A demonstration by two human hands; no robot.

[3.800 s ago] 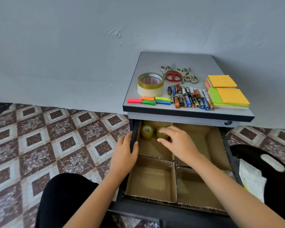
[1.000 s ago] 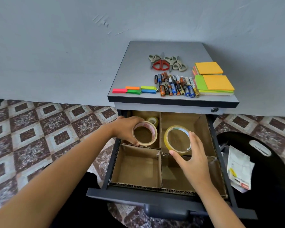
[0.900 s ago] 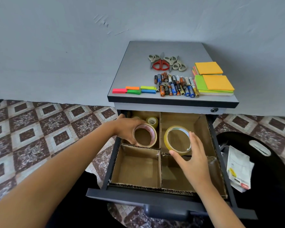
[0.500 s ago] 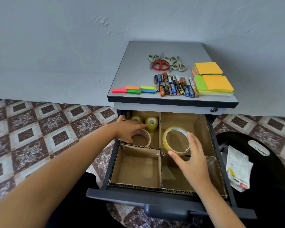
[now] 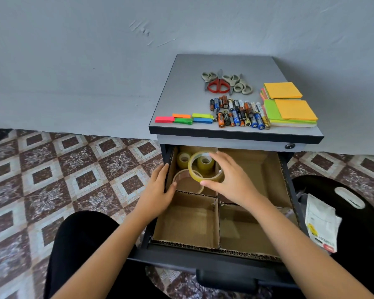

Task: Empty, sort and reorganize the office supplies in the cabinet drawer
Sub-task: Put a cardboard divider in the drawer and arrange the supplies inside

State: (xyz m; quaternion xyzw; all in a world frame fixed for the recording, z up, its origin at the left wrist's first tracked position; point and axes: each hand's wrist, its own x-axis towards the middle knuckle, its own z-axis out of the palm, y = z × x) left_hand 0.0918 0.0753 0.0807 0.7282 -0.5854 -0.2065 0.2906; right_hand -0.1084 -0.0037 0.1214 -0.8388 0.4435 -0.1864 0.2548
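- Placement looks like the step in hand: the right hand (image 5: 229,182) pinches the big clear tape roll (image 5: 192,171), thumb under and fingers over its rim. It holds the roll tilted above the back-left compartment of the drawer (image 5: 203,248).
- The left hand (image 5: 158,190) grips the drawer's left wall with its thumb hooked inside, which should keep the drawer from sliding.
- To do this well, level the roll first, then lower it flat onto the brown-cored roll (image 5: 178,174) lying in that compartment, ring over ring.
- Keep it forward of the two small rolls (image 5: 183,160) standing at the back, so they are not knocked over.
- Half a second ago the clear roll hung over the back-right compartment; now it is across the divider (image 5: 194,193).
- The left hand was then on the brown-cored roll; it has since moved out to the wall.
- Batteries (image 5: 238,114), scissors (image 5: 225,84) and sticky notes (image 5: 289,108) are unchanged on the counter (image 5: 192,72).
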